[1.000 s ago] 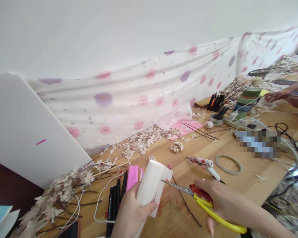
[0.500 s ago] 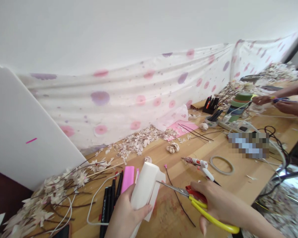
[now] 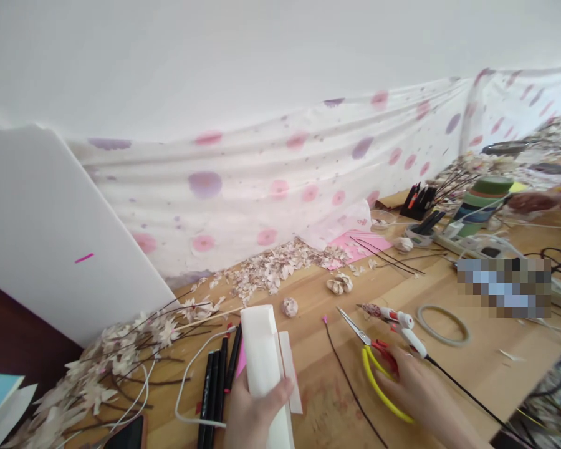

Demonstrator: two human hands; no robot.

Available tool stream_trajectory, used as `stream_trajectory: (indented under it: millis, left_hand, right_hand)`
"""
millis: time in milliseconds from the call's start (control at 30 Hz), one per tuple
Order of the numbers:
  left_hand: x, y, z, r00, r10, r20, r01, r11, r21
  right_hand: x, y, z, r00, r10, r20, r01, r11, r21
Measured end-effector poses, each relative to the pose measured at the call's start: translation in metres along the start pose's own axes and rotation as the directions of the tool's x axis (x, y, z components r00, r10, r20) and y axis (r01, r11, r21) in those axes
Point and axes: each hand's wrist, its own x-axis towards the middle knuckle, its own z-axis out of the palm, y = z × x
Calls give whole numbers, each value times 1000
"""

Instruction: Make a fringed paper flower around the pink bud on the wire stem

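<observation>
My left hand [image 3: 257, 405] is wrapped round a long, flat roll of white paper [image 3: 260, 349], its thumb across the front. A narrow white strip [image 3: 290, 371] with a pinkish edge stands along the right side of the roll. My right hand [image 3: 409, 386] has its fingers at the handles of scissors [image 3: 374, 362] with one red and one yellow grip. Low over the table or on it, the scissors point up and left, apart from the paper. Between the hands lies a dark thin stem [image 3: 348, 374] with a pink tip.
A glue gun [image 3: 397, 324] and a tape ring [image 3: 443, 324] lie beyond my right hand. Black markers [image 3: 214, 393] and flower stems [image 3: 121, 355] are at left. Petals [image 3: 271, 268] line the back. A co-worker's hand [image 3: 533, 202] shows at far right near a green bottle [image 3: 484, 202].
The scissors have moved away from the paper, down and to the right toward the tabletop. The paper roll has turned more upright. My view has shifted left.
</observation>
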Motion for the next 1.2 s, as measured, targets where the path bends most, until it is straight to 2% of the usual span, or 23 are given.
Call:
stream_trajectory:
  millis: [67, 167, 367, 467, 533, 633, 667, 733, 767, 833, 1000, 1100, 1200]
  left_hand:
    - [0, -8, 5, 999, -41, -22, 40, 998, -52]
    - [3, -20, 11, 993, -94, -69, 87, 991, -104]
    - [8, -38, 16, 979, -158, -128, 152, 987, -57]
    - [7, -41, 20, 968, -196, -154, 194, 981, -29]
    - [6, -42, 25, 965, -213, -156, 212, 977, -19]
    - [3, -43, 33, 964, -242, -114, 237, 970, -50]
    - [1, -43, 36, 966, -247, -79, 242, 968, -73]
    - [-2, -42, 41, 972, -235, -14, 233, 969, -78]
    - [-3, -42, 42, 975, -220, 3, 220, 974, -54]
    - [-4, -44, 44, 983, -182, 0, 182, 983, -8]
    - [4, -63, 39, 978, -165, -129, 153, 983, -98]
    - [13, -74, 32, 953, -211, -218, 183, 973, -141]
    - [18, -80, 27, 947, -232, -222, 174, 952, -252]
  right_hand:
    - [-3, 4, 13, 1000, 28, -14, -28, 1000, -1]
    - [-7, 4, 19, 999, 31, -36, -32, 999, -4]
    - [-6, 2, 17, 998, 9, -60, -10, 1000, -15]
    - [-7, -2, 8, 999, -13, -45, 13, 1000, 7]
    - [-11, -15, -3, 999, -38, -31, 39, 999, 37]
    - [-21, -53, -16, 994, -109, 11, 105, 978, 179]
    - [-24, -69, -18, 988, -147, 44, 121, 924, 364]
    - [-29, -98, -15, 977, -166, 132, 47, 776, 629]
    - [-30, -109, -10, 973, -178, 145, 29, 722, 691]
    - [-28, -122, 3, 980, -145, 138, 5, 705, 710]
    - [-10, -114, 29, 988, -40, 149, -64, 770, 634]
    - [-8, -105, 25, 993, 13, 119, -80, 807, 585]
    - [-21, -103, 12, 995, -9, 96, -51, 789, 612]
